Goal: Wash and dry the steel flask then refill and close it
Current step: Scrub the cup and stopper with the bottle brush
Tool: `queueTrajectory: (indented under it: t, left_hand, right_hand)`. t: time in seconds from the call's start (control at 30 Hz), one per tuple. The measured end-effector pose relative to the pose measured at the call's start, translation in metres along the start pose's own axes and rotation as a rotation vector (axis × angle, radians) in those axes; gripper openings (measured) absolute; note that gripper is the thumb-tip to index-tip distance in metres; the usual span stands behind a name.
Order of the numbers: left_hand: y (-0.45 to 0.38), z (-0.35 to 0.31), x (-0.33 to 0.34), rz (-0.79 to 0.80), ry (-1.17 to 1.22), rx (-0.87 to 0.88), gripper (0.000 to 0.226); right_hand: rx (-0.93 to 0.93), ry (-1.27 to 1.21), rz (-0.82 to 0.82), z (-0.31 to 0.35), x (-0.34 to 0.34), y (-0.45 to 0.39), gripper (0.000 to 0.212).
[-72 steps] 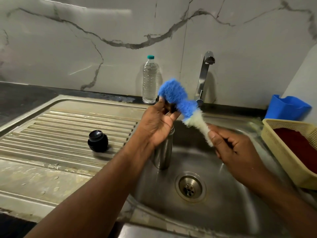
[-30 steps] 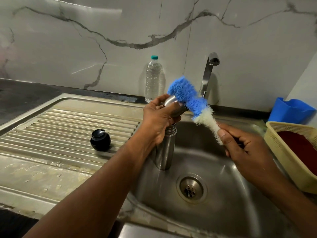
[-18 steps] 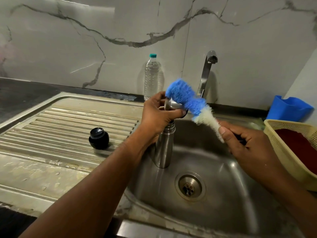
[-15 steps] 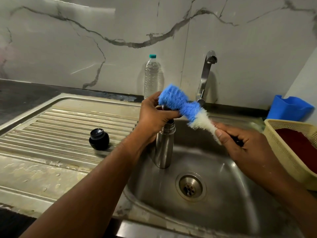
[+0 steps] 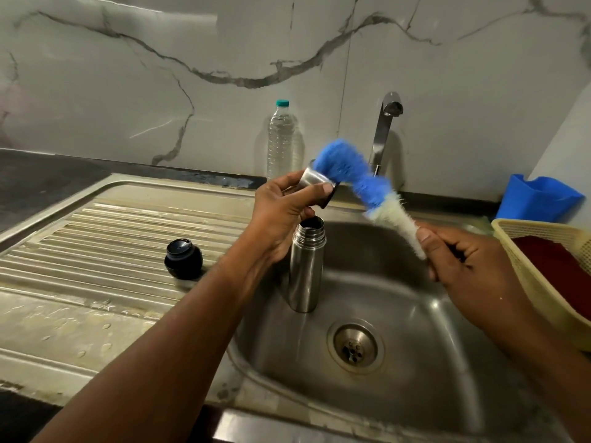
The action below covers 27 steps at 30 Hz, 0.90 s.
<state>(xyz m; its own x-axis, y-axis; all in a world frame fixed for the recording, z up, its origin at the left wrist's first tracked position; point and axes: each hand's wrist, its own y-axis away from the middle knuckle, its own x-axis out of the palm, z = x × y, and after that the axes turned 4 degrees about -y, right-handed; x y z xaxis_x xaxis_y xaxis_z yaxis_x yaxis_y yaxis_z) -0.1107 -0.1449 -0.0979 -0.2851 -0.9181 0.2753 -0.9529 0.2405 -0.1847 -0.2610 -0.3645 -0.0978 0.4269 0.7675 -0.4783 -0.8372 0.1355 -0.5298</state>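
One view only, head cam. Steel flask point(image 5: 305, 266) stands upright in the sink point(image 5: 399, 362), open mouth up, left of the drain point(image 5: 355, 345). Nobody holds the body; it is free-standing on the curved basin floor.

Left hand point(image 5: 281, 215) pinches the steel cup lid point(image 5: 315, 182) between thumb and fingers, just above the flask mouth. Right hand point(image 5: 463, 263) is curled round the handle end of the bottle brush point(image 5: 358, 183); blue bristle head is at the cup's opening, looks partly inside. My read: scrubbing the cup, flask body next.

Black stopper point(image 5: 184, 259) sits on the ribbed drainboard point(image 5: 96, 244), well apart from the flask.

Handling, judged:
- Flask: rigid polished steel, light when empty, tall and narrow, so tippy on a sloped basin. Probably slick if wet or soapy.
- Best grip: full wrap at mid-body, below the threaded neck. Threads give some bite but the neck is the narrow part.
- Cup: small, thin-walled, smooth; a pinch at the rim can slip under brush torque. Fingers round the wall hold better.
- Brush: soft bristles, bendy wire core; it flexes instead of pushing hard.

Background: plastic water bottle point(image 5: 281, 139) by the wall, tap point(image 5: 385, 129) not running, yellow basket point(image 5: 550, 260) and blue container point(image 5: 537, 199) at right.
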Motion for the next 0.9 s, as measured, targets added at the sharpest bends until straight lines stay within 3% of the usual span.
queueTrajectory:
  t: [0.17,0.3,0.43,0.53,0.6,0.7,0.8,0.9]
  left_hand:
    - [0.003,0.0,0.004,0.037,0.011,-0.002,0.023]
    - [0.003,-0.001,0.003,-0.005,-0.038,-0.001,0.055]
    - [0.006,-0.001,0.005,-0.034,-0.136,0.097,0.052]
    - [0.005,0.001,0.005,-0.066,-0.239,0.172,0.07]
    - [0.005,0.002,0.005,-0.104,-0.401,0.22,0.068]
    - [0.008,0.002,0.007,-0.18,-0.601,0.309,0.064]
    - [0.007,0.003,0.007,-0.217,-0.688,0.406,0.07]
    - [0.007,0.005,0.007,-0.243,-0.672,0.438,0.065]
  right_hand:
    - [0.009,-0.122,0.065,0.006,-0.003,-0.001,0.03]
    - [0.033,-0.102,0.015,0.003,-0.001,-0.001,0.024]
    - [0.017,-0.087,0.067,0.007,-0.003,0.0,0.025]
    - [-0.013,-0.023,0.026,0.01,-0.004,0.001,0.025]
    - [-0.009,0.001,0.041,0.014,-0.002,0.001,0.019]
    - [-0.023,0.042,0.03,0.016,0.0,0.002,0.038]
    - [0.01,0.044,-0.014,0.011,-0.003,0.001,0.033]
    - [-0.021,0.03,0.068,0.017,0.001,0.003,0.032]
